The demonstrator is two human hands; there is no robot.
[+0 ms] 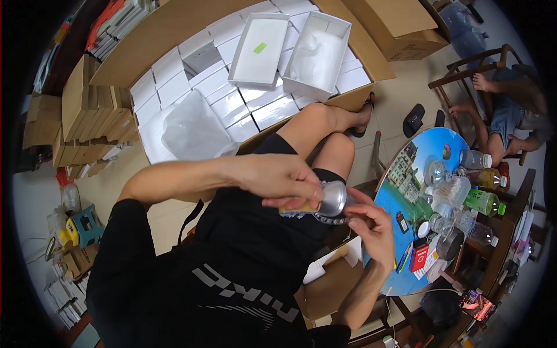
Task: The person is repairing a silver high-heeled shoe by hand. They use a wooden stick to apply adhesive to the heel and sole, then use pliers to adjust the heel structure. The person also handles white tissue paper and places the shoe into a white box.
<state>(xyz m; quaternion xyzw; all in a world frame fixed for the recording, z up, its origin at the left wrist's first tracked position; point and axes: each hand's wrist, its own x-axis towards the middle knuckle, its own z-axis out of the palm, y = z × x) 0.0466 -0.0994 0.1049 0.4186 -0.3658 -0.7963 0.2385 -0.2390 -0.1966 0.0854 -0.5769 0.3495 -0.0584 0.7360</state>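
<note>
Over my lap, a shiny silver cylindrical object with a rounded end sits between my two hands. My left hand is closed, its fingers curled round a small yellowish piece pressed against the cylinder's left side. I cannot make out what that piece is. My right hand grips the cylinder's right side with fingers and thumb. A dark, patterned band runs along the cylinder's lower edge, between the hands. Parts of the cylinder are hidden behind my fingers.
Ahead, a large carton holds rows of white boxes. On them lie an open white box, its lid and a translucent bag. A blue round table with bottles stands right; another person's legs show beyond.
</note>
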